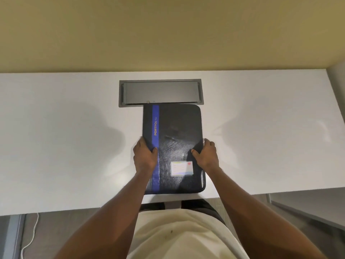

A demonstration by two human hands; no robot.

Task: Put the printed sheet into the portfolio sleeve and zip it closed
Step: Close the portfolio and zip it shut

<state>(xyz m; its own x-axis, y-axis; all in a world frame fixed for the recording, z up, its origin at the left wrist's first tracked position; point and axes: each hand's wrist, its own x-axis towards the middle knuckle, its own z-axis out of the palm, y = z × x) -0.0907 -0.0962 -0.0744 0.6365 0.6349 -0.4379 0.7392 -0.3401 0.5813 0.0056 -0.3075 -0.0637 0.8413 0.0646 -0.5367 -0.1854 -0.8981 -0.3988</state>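
White desk surface [56,137] fills my headcam view, backed by a pale yellow wall [168,30]. At far left, below the desk's near edge, a white cable [30,238] trails across the floor. My left hand [145,156] clamps the left edge of the black portfolio [179,128], thumb pressed on its blue stripe [155,118], which carries the lettering "PORTFOLIO". The case lies flat and shut on the desk, its near end close to the desk's front edge and its far end touching a grey recessed cable hatch [160,92] set into the desktop. I cannot tell from here whether the zip is run fully round. A clear card pocket [181,168] with a pale label sits on the cover between my hands. My right hand [206,155] grips the portfolio's right edge, thumb on the cover, fingers wrapped around the side. No printed sheet shows.
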